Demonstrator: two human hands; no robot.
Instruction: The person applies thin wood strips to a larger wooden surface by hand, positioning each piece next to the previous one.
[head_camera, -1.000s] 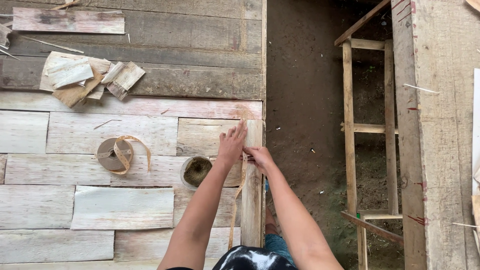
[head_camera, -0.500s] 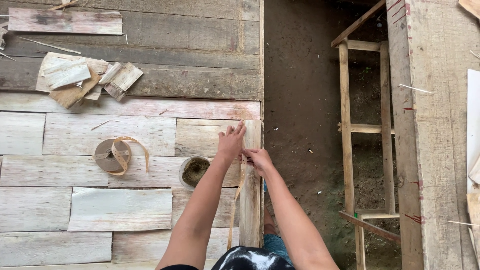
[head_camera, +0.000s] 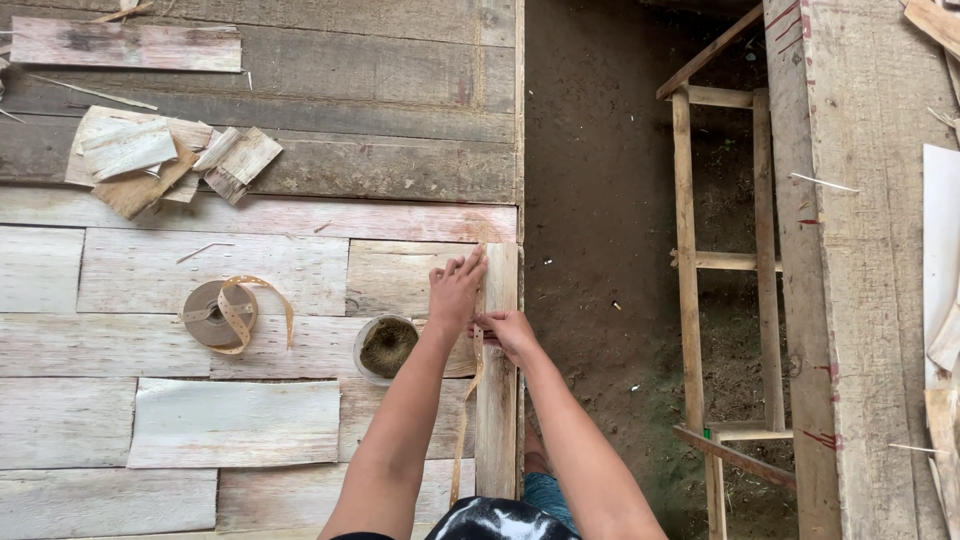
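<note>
My left hand (head_camera: 455, 292) lies flat, fingers spread, on a pale wood veneer sheet (head_camera: 415, 278) beside a narrow upright veneer strip (head_camera: 497, 390) at the table's right edge. My right hand (head_camera: 507, 330) pinches a thin tan paper tape (head_camera: 466, 420) against the seam between sheet and strip; the tape hangs down past my left forearm. Just left of my hands stands a small round cup (head_camera: 385, 347) with dark contents. A roll of the same tan tape (head_camera: 215, 314) lies farther left with a loose end curling out.
Several pale veneer sheets (head_camera: 235, 422) cover the plank table (head_camera: 300, 70). A heap of veneer scraps (head_camera: 150, 160) lies at the upper left. Right of the table is a dirt floor (head_camera: 600, 200), a wooden frame (head_camera: 720, 260) and another plank surface (head_camera: 870, 250).
Both hands stay at the seam; my left hand has flattened slightly higher on the sheet. The view has shifted a little.
</note>
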